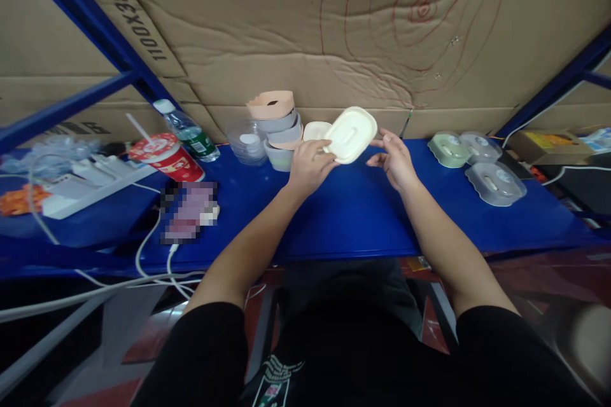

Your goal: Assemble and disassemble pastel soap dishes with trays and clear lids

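My left hand (308, 164) is closed on the left edge of a cream oval lid (350, 134) and holds it tilted above the blue table (353, 216). My right hand (395, 161) is just right of the lid with its fingers apart; its fingertips are at the lid's right rim. Behind the lid lies a second cream piece (315, 130). To the left of my left hand stands a stack of boxes (278, 124) in peach, grey and pale green.
Three lids (477, 162) in green and clear plastic lie at the right. At the left are clear containers (245, 138), a water bottle (188, 130), a red paper cup with a straw (165, 156), a power strip with white cables (86, 187) and a blurred object (189, 211). Cardboard forms the back wall.
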Demonstrator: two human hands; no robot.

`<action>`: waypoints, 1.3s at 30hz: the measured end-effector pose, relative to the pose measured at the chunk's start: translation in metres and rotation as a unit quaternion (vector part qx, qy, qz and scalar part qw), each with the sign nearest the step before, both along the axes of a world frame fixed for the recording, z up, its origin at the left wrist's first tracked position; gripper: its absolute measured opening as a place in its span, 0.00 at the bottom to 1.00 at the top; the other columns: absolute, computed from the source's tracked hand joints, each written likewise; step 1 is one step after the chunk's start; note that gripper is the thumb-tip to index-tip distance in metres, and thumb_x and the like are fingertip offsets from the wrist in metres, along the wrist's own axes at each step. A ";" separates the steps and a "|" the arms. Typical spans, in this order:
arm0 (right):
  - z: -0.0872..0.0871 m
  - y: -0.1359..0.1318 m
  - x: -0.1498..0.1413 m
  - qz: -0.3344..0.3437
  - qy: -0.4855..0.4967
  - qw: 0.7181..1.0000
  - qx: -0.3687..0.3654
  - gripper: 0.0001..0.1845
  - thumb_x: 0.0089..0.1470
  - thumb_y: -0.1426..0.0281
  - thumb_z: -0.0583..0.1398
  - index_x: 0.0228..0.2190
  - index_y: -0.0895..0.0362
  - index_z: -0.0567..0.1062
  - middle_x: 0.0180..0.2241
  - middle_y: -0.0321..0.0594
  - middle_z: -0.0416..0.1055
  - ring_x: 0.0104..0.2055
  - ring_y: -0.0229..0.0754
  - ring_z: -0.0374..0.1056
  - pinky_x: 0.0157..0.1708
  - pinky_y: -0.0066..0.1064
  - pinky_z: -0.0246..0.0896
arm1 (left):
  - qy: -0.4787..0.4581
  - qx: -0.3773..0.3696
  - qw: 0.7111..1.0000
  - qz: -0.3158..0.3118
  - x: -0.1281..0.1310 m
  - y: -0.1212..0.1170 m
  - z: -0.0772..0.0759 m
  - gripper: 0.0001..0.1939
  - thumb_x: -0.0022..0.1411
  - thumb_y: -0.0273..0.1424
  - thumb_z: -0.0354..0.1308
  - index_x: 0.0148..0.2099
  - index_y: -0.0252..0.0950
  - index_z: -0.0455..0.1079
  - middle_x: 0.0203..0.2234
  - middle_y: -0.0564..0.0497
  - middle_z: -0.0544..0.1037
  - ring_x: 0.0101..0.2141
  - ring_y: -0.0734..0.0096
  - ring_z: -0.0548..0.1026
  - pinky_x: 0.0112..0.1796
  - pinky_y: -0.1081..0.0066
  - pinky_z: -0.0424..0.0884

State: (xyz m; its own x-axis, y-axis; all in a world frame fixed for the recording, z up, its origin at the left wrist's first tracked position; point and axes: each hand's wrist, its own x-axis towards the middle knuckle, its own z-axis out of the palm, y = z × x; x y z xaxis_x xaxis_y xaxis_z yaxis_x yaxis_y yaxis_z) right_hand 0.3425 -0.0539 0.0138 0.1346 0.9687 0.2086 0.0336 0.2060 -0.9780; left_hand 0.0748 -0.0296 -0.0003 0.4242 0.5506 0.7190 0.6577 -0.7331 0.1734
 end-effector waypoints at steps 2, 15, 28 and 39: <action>-0.001 -0.002 -0.003 0.017 -0.007 1.000 -0.010 0.43 0.54 0.33 0.63 0.61 0.44 0.70 0.56 0.43 0.80 0.32 0.40 0.79 0.36 0.39 0.81 | -0.027 -0.007 0.998 0.058 -0.002 0.012 -0.001 0.14 0.77 0.45 0.59 0.47 0.42 0.81 0.56 0.40 0.80 0.50 0.51 0.79 0.55 0.47 0.73; -0.019 0.009 0.000 0.036 -0.096 0.995 0.000 0.46 0.47 0.34 0.68 0.58 0.49 0.74 0.50 0.44 0.80 0.34 0.42 0.77 0.38 0.40 0.79 | 0.000 0.009 0.994 0.108 -0.011 0.025 -0.009 0.10 0.73 0.38 0.62 0.50 0.40 0.80 0.55 0.39 0.82 0.53 0.49 0.81 0.49 0.51 0.75; -0.006 0.018 0.139 -0.319 -0.505 0.800 -0.059 0.45 0.64 0.46 0.56 0.70 0.63 0.65 0.71 0.68 0.62 0.75 0.72 0.54 0.70 0.70 0.49 | -0.042 -0.006 0.996 0.083 -0.020 0.021 -0.012 0.12 0.70 0.39 0.62 0.50 0.39 0.79 0.61 0.38 0.77 0.57 0.48 0.79 0.58 0.48 0.76; -0.017 0.017 0.104 -0.308 -0.559 0.765 -0.084 0.39 0.58 0.44 0.66 0.59 0.58 0.79 0.64 0.66 0.69 0.70 0.75 0.59 0.69 0.80 0.38 | -0.029 -0.037 0.999 0.016 -0.019 0.008 -0.006 0.10 0.70 0.36 0.64 0.50 0.38 0.79 0.61 0.38 0.76 0.61 0.49 0.77 0.59 0.51 0.77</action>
